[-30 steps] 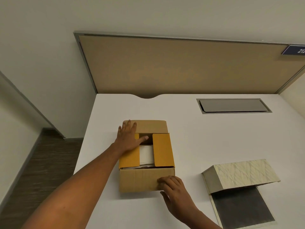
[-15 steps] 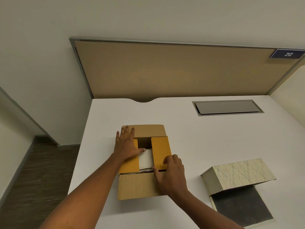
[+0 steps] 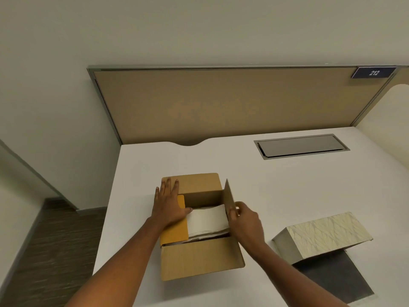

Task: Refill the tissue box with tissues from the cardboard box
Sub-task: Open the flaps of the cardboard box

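A brown cardboard box (image 3: 199, 258) sits on the white desk in front of me. Its top is partly open and a white stack of tissues (image 3: 208, 220) shows inside. My left hand (image 3: 168, 204) lies flat on the left yellow flap (image 3: 174, 233), pressing it down. My right hand (image 3: 245, 218) pinches the right flap (image 3: 229, 196) and holds it upright. The tissue box (image 3: 321, 235), pale with a leaf pattern, stands open at the right, its lid raised over a dark base (image 3: 334, 278).
The white desk (image 3: 276, 185) has a grey recessed cable hatch (image 3: 301, 146) at the back right. A tan partition panel (image 3: 221, 103) closes the far edge. The desk's left edge drops to a dark floor (image 3: 44, 251).
My right hand rose from the box's front to the right flap and swung it up from flat to upright, uncovering more of the tissues. My left hand stayed on the left flap.
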Available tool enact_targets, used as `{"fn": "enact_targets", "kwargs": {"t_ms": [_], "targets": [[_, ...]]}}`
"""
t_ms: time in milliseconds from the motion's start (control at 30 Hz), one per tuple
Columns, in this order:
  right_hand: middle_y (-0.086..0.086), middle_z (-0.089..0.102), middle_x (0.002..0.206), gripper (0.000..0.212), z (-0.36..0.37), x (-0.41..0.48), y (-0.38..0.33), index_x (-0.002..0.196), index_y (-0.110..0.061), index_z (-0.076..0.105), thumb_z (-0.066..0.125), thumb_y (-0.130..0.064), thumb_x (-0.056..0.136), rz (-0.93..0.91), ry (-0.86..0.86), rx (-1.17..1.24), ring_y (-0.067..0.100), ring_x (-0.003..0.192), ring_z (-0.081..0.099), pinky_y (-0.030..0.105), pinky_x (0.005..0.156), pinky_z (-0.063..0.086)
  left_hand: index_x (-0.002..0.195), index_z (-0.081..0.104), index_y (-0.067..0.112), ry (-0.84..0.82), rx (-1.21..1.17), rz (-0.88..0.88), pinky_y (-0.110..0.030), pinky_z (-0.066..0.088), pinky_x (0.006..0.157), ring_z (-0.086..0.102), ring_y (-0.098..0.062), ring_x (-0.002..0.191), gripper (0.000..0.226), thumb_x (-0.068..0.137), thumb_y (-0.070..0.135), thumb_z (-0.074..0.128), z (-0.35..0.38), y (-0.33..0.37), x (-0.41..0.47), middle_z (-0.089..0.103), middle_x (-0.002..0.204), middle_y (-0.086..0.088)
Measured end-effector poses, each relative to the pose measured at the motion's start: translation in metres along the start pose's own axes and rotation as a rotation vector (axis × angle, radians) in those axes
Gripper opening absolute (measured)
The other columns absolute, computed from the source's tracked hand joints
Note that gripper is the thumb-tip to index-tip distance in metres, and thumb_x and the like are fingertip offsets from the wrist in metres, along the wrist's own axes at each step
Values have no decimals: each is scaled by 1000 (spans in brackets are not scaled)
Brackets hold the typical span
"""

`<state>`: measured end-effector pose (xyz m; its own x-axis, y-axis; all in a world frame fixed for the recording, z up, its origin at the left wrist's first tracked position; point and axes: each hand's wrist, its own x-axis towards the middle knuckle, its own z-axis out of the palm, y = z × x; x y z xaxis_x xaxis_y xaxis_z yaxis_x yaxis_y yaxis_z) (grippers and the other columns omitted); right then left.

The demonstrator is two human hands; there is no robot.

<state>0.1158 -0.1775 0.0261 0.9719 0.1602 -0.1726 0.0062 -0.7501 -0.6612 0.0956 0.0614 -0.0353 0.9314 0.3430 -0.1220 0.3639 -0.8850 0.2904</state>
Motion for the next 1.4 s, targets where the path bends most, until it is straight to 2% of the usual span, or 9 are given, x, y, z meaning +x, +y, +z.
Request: {"fn": "enact_targets", "kwargs": {"t_ms": [167,333,433,533,700,867,1067,1233,1400], "targets": [[6,68,113,38,-9,12,22,124,-15,52,57,-35,93,115,157,57,24,91,66,35,72,54,149,-5,23,-39,-41,-24,-45,-5,116,-12,-29,145,108,74,65,59,-5,1,-1,-10,159,-7],[7,49,139,59,3,15,40,141,-19,36,61,-36,90,37,147,-96,27,121,52,42,94,49,150,-1,23,-110,-103,-65,-47,-1,117,-11,-29,145,105,75,60,64,-20,4,0,-10,159,-6],[10,37,150,47,10,16,42,140,-22,43,51,-30,95,-53,103,-259,31,132,40,45,104,39,150,3,22,-151,-166,-101,-49,8,117,-4,-31,146,102,76,53,67,-39,4,-4,-6,159,-5],[12,46,144,28,15,17,45,119,-18,61,48,-23,95,-159,63,-326,34,129,43,50,103,36,149,13,20,-156,-289,-181,-50,20,115,2,-31,145,91,80,35,70,-64,1,-13,1,159,-7],[3,52,137,35,16,13,40,119,-21,57,36,-40,99,-150,-15,-368,27,125,46,46,104,35,145,30,15,-25,-495,-366,-46,39,104,30,-33,137,75,81,5,68,-88,-21,-34,23,154,-11],[4,54,136,41,19,11,39,126,-19,52,42,-46,96,-154,-106,-389,27,118,52,43,99,42,143,33,8,23,-527,-490,-48,42,100,44,-37,124,76,78,7,73,-80,-41,-51,40,143,-18],[4,53,136,40,19,10,37,129,-19,48,44,-43,96,-155,-148,-391,25,118,52,42,100,43,143,33,11,-3,-647,-560,-50,38,104,39,-36,131,70,83,18,70,-52,-48,-70,37,147,-19],[4,52,138,41,20,9,37,131,-18,48,44,-40,97,-144,-164,-357,25,122,51,44,104,40,143,36,17,-70,-882,-618,-48,34,106,36,-35,134,59,90,26,61,-33,-47,-79,36,148,-18],[3,55,135,40,21,13,37,129,-18,49,45,-41,97,-160,-171,-366,24,118,53,42,102,43,142,39,14,-54,-938,-617,-48,35,106,40,-34,132,53,92,24,56,-28,-47,-77,41,145,-16]]}}
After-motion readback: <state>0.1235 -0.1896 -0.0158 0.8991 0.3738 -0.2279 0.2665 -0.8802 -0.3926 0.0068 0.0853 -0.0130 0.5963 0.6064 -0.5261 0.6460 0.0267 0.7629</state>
